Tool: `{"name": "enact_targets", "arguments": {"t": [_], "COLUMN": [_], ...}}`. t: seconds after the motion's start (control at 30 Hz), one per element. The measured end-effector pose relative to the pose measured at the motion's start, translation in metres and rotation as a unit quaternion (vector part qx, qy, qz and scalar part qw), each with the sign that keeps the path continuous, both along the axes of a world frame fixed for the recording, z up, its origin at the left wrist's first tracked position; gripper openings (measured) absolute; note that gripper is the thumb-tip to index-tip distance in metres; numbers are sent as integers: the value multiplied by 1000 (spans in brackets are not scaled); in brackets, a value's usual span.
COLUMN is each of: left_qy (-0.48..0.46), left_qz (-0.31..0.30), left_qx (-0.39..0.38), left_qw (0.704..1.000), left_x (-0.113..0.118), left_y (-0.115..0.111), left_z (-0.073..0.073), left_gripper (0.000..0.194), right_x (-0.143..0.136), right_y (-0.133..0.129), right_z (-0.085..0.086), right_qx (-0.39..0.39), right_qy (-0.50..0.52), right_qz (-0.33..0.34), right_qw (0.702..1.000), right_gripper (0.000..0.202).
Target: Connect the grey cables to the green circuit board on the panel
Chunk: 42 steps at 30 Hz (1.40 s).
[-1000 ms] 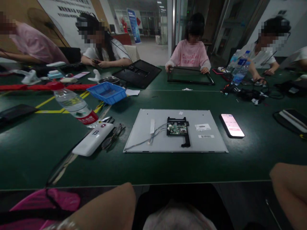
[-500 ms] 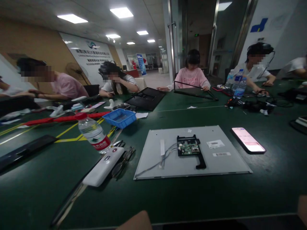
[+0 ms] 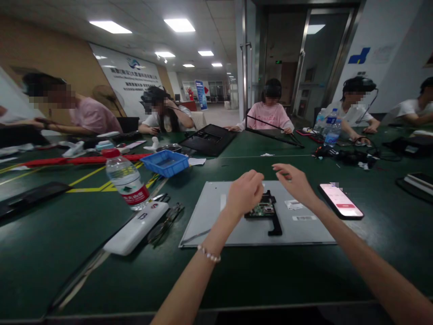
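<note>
Grey, metal-looking, a rectangular panel (image 3: 206, 212) is lying centre-near on the dark green table (image 3: 270, 280), carrying a green circuit board (image 3: 264, 209) in a black plastic bracket (image 3: 276, 225). The curled left hand (image 3: 245, 193) is hovering above, its grip unclear; the right hand (image 3: 293, 184) is hanging loose, apparently empty. A light touch is probably suiting those bare components. Rightward, a black-edged phone (image 3: 341, 201) is glowing.
</note>
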<state>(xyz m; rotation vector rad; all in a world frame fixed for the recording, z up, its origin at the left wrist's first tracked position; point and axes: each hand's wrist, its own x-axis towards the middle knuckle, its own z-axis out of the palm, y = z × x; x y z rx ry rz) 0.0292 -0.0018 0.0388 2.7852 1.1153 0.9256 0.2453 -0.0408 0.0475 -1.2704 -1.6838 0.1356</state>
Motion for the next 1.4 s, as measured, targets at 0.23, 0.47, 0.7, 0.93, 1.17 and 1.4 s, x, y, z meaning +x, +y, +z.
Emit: {"name": "enact_targets", "arguments": {"t": [0.23,0.47,0.7,0.93,1.17,1.4], "left_qy": [-49,-7,56,77,76,117], "left_qz": [4,-58,-51,-39,-47,51], "left_qx": [-142,-150,-109,-109,-111,-45], "left_qw": [989,987,991,990,990,991], "left_x": [-7,-12,-7,-7,-6,-11], "left_y": [53,41,35,33,34,30], "left_z": [-58,-68,-65,-62,-64,-42], "left_gripper": [26,24,25,26,27,44], "right_x": [-21,-32,-40,-14,18,41], "right_y": [70,78,76,66,35,27], "right_z": [-57,-61,-52,-41,-76,-87], "right_qx": [-139,-186,-217,-206,-178,-165], "right_qy": [-179,-275,-323,-346,-326,-223], "right_qz": [-4,-35,-78,-100,-43,-15], "right_qw": [974,943,918,910,928,961], "right_gripper": [39,24,26,27,28,40]}}
